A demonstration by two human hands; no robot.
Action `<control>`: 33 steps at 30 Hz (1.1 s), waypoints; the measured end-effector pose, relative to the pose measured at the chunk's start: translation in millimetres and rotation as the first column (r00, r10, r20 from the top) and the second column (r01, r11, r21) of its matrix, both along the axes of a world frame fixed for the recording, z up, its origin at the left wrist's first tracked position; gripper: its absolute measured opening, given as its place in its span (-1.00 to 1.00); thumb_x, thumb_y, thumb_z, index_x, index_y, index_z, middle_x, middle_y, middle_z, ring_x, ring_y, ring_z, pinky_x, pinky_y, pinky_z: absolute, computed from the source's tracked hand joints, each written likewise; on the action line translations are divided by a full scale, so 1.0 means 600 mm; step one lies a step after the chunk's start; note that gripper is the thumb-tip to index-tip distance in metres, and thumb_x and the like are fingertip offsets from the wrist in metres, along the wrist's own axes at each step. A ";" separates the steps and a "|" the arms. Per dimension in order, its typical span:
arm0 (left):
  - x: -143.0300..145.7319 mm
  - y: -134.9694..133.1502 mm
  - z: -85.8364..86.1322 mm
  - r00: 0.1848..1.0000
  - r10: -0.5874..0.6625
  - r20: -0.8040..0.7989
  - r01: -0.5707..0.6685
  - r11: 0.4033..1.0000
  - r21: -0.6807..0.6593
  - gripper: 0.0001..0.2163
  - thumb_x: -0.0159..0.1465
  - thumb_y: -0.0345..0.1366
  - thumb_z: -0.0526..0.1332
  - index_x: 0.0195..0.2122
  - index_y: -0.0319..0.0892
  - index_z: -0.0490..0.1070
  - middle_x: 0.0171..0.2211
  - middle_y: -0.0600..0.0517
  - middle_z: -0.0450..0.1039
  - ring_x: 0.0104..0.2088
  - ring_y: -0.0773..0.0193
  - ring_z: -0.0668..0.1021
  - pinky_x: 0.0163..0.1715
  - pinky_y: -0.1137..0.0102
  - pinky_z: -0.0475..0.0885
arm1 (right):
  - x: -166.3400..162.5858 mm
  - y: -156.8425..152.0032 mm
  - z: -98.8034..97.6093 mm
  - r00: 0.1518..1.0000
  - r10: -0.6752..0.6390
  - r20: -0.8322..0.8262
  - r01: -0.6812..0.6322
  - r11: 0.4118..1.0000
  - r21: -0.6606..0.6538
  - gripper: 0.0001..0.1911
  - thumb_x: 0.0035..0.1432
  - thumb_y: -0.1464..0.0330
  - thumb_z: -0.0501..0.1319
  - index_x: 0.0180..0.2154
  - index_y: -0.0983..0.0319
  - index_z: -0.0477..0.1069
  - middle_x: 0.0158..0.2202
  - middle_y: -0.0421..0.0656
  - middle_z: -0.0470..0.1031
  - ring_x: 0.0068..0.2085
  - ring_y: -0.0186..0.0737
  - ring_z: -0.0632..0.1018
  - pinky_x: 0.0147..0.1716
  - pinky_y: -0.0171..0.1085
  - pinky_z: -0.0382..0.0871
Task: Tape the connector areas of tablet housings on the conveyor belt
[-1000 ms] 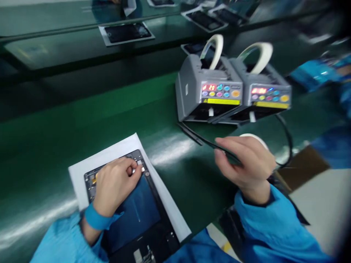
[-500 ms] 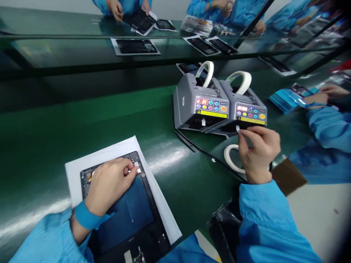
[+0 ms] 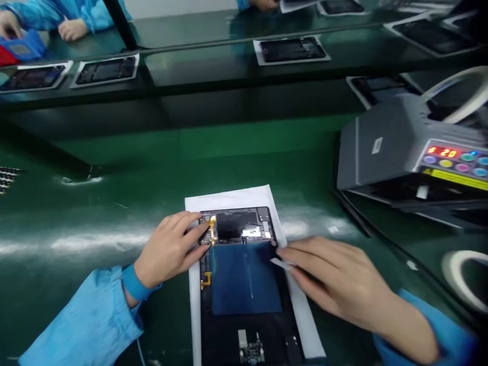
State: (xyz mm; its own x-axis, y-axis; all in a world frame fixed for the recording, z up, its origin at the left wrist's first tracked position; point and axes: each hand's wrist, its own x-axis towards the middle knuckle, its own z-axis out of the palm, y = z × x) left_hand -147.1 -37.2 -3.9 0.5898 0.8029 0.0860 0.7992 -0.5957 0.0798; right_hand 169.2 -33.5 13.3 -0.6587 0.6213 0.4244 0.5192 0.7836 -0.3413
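An opened tablet lies on a white sheet, its dark blue battery and circuit parts exposed. My left hand rests over its upper left edge, fingers apart, the tips touching near an orange flex cable. Between the thumb and fingers of my right hand is a short strip of white tape. That hand hovers at the tablet's right edge, slightly blurred, the strip's free end over the tablet's border.
To the right stands a grey tape dispenser with a lit display and a tape piece sticking out. A tape roll and black cable lie near it. More tablets sit on a raised shelf, with co-workers' hands beyond.
My right hand has come left from the dispensers to the tablet, carrying a tape strip. My left hand has shifted from the tablet's upper right to its left edge. The view has turned left.
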 end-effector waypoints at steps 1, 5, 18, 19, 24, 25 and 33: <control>0.001 0.002 -0.002 1.000 -0.006 0.007 0.006 1.000 -0.013 -0.70 0.33 -0.22 0.08 0.03 -0.24 0.37 0.04 -0.20 0.33 0.02 -0.03 0.39 -0.04 0.11 0.36 | -0.036 0.010 -0.001 1.000 0.027 -0.002 -0.027 1.000 -0.003 -0.81 0.27 0.46 0.08 -0.12 0.23 0.41 -0.25 -0.11 0.52 -0.28 -0.24 0.54 -0.34 -0.27 0.47; 0.005 0.005 -0.003 0.999 0.001 0.037 0.001 0.998 -0.064 -0.66 0.31 -0.20 0.11 0.07 -0.20 0.34 0.05 -0.18 0.31 0.04 -0.04 0.35 0.05 0.02 0.28 | -0.141 0.059 -0.029 0.999 -0.018 0.037 0.017 1.000 0.025 -0.80 0.27 0.44 0.07 -0.13 0.27 0.42 -0.24 -0.11 0.52 -0.27 -0.24 0.53 -0.35 -0.30 0.41; 0.007 -0.010 -0.020 0.991 0.067 0.120 -0.048 0.987 -0.151 -0.67 0.34 -0.20 0.05 0.08 -0.18 0.32 0.11 -0.10 0.30 0.09 -0.01 0.33 0.17 -0.05 0.16 | -0.185 0.088 -0.072 0.994 -0.049 0.102 0.038 0.993 0.110 -0.86 0.19 0.48 0.17 -0.19 0.27 0.43 -0.31 -0.16 0.54 -0.35 -0.26 0.54 -0.38 -0.30 0.39; 0.007 -0.011 -0.021 0.990 0.065 0.121 -0.047 0.988 -0.150 -0.67 0.34 -0.20 0.04 0.08 -0.18 0.32 0.11 -0.10 0.30 0.09 -0.01 0.33 0.17 -0.05 0.16 | -0.185 0.088 -0.072 0.993 -0.045 0.109 0.033 0.993 0.111 -0.87 0.19 0.48 0.19 -0.19 0.28 0.42 -0.31 -0.15 0.54 -0.35 -0.25 0.54 -0.39 -0.30 0.38; 0.009 -0.012 -0.022 0.989 0.075 0.129 -0.055 0.987 -0.149 -0.67 0.34 -0.22 0.05 0.09 -0.20 0.31 0.12 -0.12 0.28 0.10 -0.02 0.33 0.16 -0.05 0.16 | -0.186 0.088 -0.074 0.990 -0.042 0.134 0.025 0.992 0.124 -0.87 0.18 0.47 0.21 -0.19 0.27 0.41 -0.31 -0.15 0.54 -0.35 -0.25 0.54 -0.40 -0.29 0.37; 0.009 -0.013 -0.022 0.988 0.076 0.132 -0.057 0.988 -0.145 -0.67 0.33 -0.22 0.07 0.08 -0.20 0.31 0.12 -0.13 0.29 0.10 -0.02 0.33 0.16 -0.05 0.17 | -0.186 0.087 -0.074 0.990 -0.042 0.137 0.025 0.992 0.121 -0.87 0.18 0.47 0.20 -0.18 0.26 0.41 -0.30 -0.16 0.54 -0.35 -0.25 0.54 -0.40 -0.29 0.37; 0.010 -0.017 -0.022 0.987 0.083 0.141 -0.064 0.989 -0.133 -0.67 0.31 -0.24 0.09 0.08 -0.22 0.31 0.10 -0.14 0.30 0.11 -0.03 0.33 0.14 -0.02 0.21 | -0.194 0.082 -0.073 0.986 -0.057 0.156 0.034 0.989 0.147 -0.90 0.19 0.47 0.19 -0.22 0.27 0.44 -0.31 -0.15 0.54 -0.33 -0.24 0.54 -0.39 -0.28 0.36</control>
State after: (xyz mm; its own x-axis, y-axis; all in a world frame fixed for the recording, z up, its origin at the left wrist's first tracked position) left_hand -140.9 -47.2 -17.0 0.5176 0.8534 0.0610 0.8146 -0.5134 0.2701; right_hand 52.6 15.4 -30.6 -0.6976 0.5922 0.4034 0.5938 0.7929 -0.1371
